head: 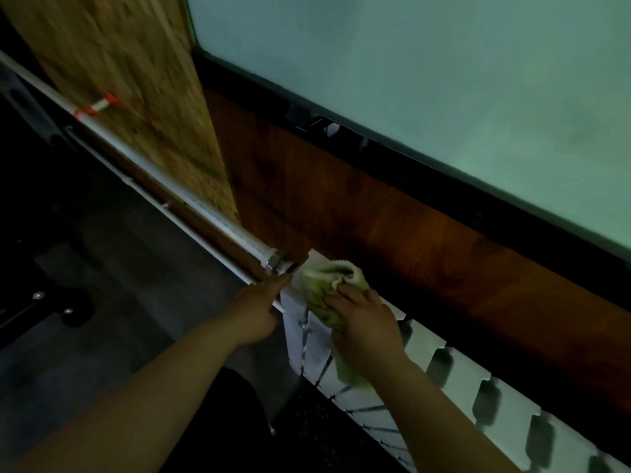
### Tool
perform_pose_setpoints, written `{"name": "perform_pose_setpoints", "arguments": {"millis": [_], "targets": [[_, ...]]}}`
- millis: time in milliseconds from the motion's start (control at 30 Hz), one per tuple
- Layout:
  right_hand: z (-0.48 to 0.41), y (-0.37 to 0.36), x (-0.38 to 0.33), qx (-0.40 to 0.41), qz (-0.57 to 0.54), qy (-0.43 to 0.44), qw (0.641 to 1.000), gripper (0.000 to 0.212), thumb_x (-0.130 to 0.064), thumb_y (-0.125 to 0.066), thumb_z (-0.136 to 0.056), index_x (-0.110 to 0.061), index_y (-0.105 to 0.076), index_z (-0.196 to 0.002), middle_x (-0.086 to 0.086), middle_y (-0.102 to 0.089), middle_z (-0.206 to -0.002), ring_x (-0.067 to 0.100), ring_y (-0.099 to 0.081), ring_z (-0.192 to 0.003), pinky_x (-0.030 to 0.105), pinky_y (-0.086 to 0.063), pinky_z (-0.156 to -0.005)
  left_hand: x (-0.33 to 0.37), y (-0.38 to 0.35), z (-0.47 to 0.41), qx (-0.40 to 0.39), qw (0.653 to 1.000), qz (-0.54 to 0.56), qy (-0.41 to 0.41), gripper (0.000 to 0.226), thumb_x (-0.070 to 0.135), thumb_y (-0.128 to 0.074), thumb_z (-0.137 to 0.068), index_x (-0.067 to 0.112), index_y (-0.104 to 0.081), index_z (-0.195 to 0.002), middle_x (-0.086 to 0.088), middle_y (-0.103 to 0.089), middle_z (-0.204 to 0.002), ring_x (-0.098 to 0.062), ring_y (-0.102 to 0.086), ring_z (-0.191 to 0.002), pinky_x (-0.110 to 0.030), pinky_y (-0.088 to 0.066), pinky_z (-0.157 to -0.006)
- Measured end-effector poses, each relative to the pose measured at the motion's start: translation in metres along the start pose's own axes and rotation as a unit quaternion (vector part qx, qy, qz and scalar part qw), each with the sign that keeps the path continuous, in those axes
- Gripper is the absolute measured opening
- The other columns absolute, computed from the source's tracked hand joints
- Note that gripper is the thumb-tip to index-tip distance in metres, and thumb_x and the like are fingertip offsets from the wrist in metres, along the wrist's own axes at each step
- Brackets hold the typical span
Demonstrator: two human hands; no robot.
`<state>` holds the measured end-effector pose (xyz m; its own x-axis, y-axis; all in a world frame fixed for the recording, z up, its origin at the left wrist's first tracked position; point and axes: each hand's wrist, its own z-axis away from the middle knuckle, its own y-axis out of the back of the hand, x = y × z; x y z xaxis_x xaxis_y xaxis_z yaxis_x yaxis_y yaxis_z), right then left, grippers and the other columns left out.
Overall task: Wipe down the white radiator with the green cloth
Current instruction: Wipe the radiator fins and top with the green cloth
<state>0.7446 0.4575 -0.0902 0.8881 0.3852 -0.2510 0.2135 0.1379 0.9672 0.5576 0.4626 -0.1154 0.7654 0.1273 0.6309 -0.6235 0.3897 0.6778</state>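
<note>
against wood-panelled wall (392, 233), white radiator (512, 404), green cloth (324, 291)

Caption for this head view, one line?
Right hand presses green cloth on the white radiator's end; left hand rests beside the pipe fitting.
</note>
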Motion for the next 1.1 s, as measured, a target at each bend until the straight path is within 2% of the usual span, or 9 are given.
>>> {"name": "perform_pose_setpoints", "arguments": {"millis": [100, 267, 467, 600, 700, 800, 900, 1000, 1100], "targets": [[0.012, 0.000, 0.006, 0.025, 0.020, -0.015, 0.999, 0.054, -0.019, -0.081, -0.049, -0.020, -0.069, -0.102, 0.004, -0.064, -0.115, 0.036, -0.063, -0.093, 0.044, -0.052, -0.059, 0.015, 0.002, 0.006, -0.010, 1.000, -0.003, 0.030, 0.071, -0.010, -0.041, -0.087, 0.023, -0.015, -0.145, -0.018, -0.043, -0.134, -0.038, -0.046, -0.117, -0.037, -0.041, -0.093], [0.018, -0.007, 0.004, 0.027, -0.002, -0.051, 0.998, 0.073, -0.029, -0.086, -0.013, -0.027, -0.074, -0.084, -0.004, -0.072, -0.091, 0.020, -0.068, -0.069, 0.028, -0.047, -0.037, 0.025, 0.007, 0.007, -0.017, 0.998, -0.039, 0.048, 0.072, -0.006, -0.041, -0.090, 0.024, -0.009, -0.147, -0.013, -0.034, -0.143, -0.027, -0.044, -0.121, -0.028, -0.040, -0.093], [0.016, -0.017, 0.001, 0.046, -0.023, -0.099, 0.994, 0.082, -0.028, -0.086, -0.010, -0.025, -0.072, -0.090, -0.001, -0.071, -0.095, 0.022, -0.068, -0.071, 0.030, -0.048, -0.041, 0.021, 0.030, -0.001, -0.059, 0.991, -0.116, -0.003, 0.065, -0.002, -0.042, -0.091, 0.027, -0.018, -0.145, -0.007, -0.026, -0.149, -0.020, -0.037, -0.128, -0.025, -0.037, -0.101], [0.006, -0.029, -0.006, 0.074, -0.025, -0.174, 0.982, 0.095, -0.028, -0.086, -0.015, -0.024, -0.052, -0.105, 0.005, -0.070, -0.103, 0.026, -0.064, -0.079, 0.037, -0.051, -0.047, 0.004, 0.052, -0.032, -0.024, 0.965, -0.235, -0.109, 0.060, 0.010, -0.042, -0.095, 0.026, -0.015, -0.145, 0.006, -0.013, -0.154, -0.011, -0.014, -0.140, -0.024, -0.009, -0.114], [0.000, -0.040, -0.012, 0.144, 0.022, -0.212, 0.966, 0.096, -0.026, -0.088, -0.017, -0.023, -0.053, -0.106, 0.007, -0.069, -0.106, 0.027, -0.059, -0.083, 0.038, -0.053, -0.052, -0.017, 0.063, -0.066, -0.050, 0.944, -0.282, -0.166, 0.058, 0.030, -0.046, -0.095, 0.027, -0.017, -0.145, 0.007, -0.014, -0.154, -0.010, -0.013, -0.141, -0.025, -0.008, -0.113], [-0.002, -0.047, -0.019, 0.225, 0.071, -0.239, 0.942, 0.099, -0.015, -0.088, -0.020, -0.024, -0.047, -0.111, 0.011, -0.068, -0.108, 0.025, -0.046, -0.087, 0.042, -0.054, -0.057, -0.037, 0.070, -0.098, -0.107, 0.919, -0.300, -0.233, 0.062, 0.035, -0.053, -0.091, 0.024, -0.023, -0.144, 0.003, -0.024, -0.152, -0.014, -0.021, -0.139, -0.026, -0.012, -0.113], [-0.010, -0.052, -0.029, 0.284, 0.064, -0.291, 0.911, 0.083, -0.013, -0.081, -0.039, -0.023, -0.046, -0.113, 0.018, -0.066, -0.108, 0.028, -0.043, -0.088, 0.047, -0.053, -0.059, -0.055, 0.081, -0.121, -0.135, 0.899, -0.305, -0.285, 0.063, 0.034, -0.054, -0.090, 0.027, -0.023, -0.144, 0.002, -0.034, -0.147, -0.019, -0.030, -0.135, -0.028, -0.024, -0.107], [-0.020, -0.055, -0.039, 0.282, 0.086, -0.338, 0.894, 0.059, -0.020, -0.062, -0.054, -0.022, -0.050, -0.113, 0.021, -0.066, -0.107, 0.041, -0.061, -0.081, 0.052, -0.052, -0.061, -0.066, 0.088, -0.137, -0.149, 0.887, -0.301, -0.316, 0.061, 0.036, -0.053, -0.090, 0.029, -0.025, -0.144, 0.004, -0.037, -0.145, -0.019, -0.033, -0.132, -0.026, -0.029, -0.103], [-0.031, -0.046, -0.055, 0.268, 0.035, -0.409, 0.871, 0.055, -0.008, -0.071, -0.063, -0.014, -0.062, -0.116, 0.019, -0.058, -0.123, 0.046, -0.056, -0.096, 0.052, -0.048, -0.073, -0.070, 0.089, -0.144, -0.157, 0.873, -0.320, -0.331, 0.060, 0.038, -0.049, -0.092, 0.031, -0.021, -0.144, 0.008, -0.033, -0.147, -0.018, -0.029, -0.134, -0.024, -0.026, -0.104]]}}
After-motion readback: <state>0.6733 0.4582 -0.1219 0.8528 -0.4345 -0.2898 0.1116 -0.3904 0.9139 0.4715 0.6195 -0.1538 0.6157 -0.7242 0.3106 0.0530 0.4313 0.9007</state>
